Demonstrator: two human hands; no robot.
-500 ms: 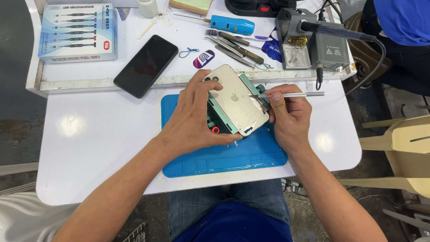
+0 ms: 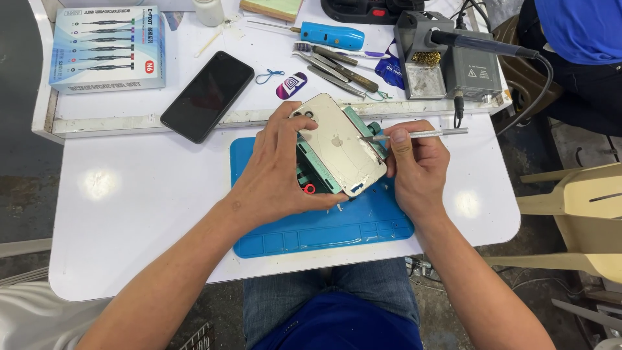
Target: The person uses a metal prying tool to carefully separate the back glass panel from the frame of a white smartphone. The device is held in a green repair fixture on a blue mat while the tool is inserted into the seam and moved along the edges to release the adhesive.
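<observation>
Head view, looking down on a white rectangular worktable (image 2: pixel 129 214). One blue rubber work mat (image 2: pixel 324 227) lying at the table's middle. On the mat, one green clamp fixture (image 2: pixel 311 175) carrying one cream-white smartphone (image 2: pixel 337 152), back side up, tilted diagonally. Left hand (image 2: pixel 275 172) wrapped over the fixture's left edge, thumb and fingers closed on phone and fixture together. Right hand (image 2: pixel 414 162) just right of the phone, fingers pinched shut on one thin silver metal pick (image 2: pixel 414 135), tip touching the phone's right edge.

Farther back: one black smartphone (image 2: pixel 207 96) lying screen up, partly over the raised shelf edge; one pale blue boxed screwdriver set (image 2: pixel 107 48) at far left; one blue-handled tool (image 2: pixel 330 35); a cluster of metal tweezers (image 2: pixel 337 68), count unclear; one grey soldering station (image 2: pixel 453 61) with one iron resting on top.
</observation>
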